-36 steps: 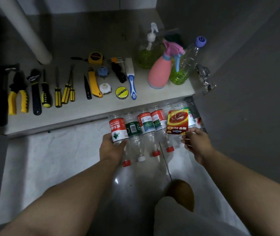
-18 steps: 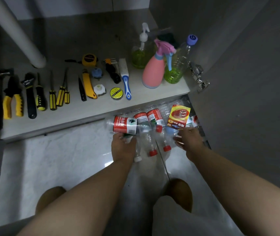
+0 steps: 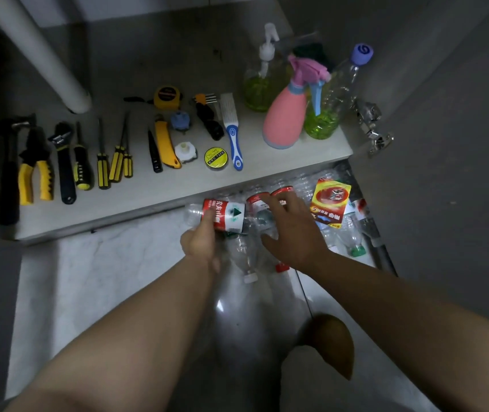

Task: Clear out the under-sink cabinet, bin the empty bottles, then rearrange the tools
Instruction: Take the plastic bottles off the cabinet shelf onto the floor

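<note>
Two hands work on the floor before the cabinet shelf (image 3: pixel 154 197): the left hand (image 3: pixel 201 245) grips a red-labelled bottle (image 3: pixel 222 215) lying sideways, the right hand (image 3: pixel 293 230) spreads over more bottles (image 3: pixel 341 233). Tools (image 3: pixel 67 162) line the far shelf.

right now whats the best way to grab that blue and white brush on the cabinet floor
Take the blue and white brush by its handle, coming from the front edge of the cabinet floor. It lies flat with the handle end pointing toward the person and the bristle head at the back, with a bare gap on its right side before the pink spray bottle.
</note>
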A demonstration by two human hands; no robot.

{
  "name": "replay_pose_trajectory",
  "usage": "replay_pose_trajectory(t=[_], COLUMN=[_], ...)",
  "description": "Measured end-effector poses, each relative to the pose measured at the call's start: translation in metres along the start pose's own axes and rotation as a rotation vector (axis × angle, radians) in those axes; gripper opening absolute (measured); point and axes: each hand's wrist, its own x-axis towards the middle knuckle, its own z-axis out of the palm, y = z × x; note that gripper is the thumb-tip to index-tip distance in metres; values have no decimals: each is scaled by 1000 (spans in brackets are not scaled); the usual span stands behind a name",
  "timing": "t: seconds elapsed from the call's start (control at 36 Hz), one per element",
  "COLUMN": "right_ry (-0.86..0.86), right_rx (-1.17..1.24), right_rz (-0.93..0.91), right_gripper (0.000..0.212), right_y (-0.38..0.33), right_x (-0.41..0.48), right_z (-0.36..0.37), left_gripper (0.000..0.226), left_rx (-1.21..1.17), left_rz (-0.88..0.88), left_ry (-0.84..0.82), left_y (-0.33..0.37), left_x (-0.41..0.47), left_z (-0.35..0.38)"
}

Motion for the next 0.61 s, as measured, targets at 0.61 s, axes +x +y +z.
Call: replay_pose_trajectory(t=[0.61], right_ry=[-44], right_rx=[118], right_rz=[509], right_gripper=[68], right_y=[36], right_x=[-8], right_z=[7], left_gripper=[42], left_rx=[701], left_rz=[423], left_ry=[-318], left_y=[-40], left_x=[-4], left_z=[9])
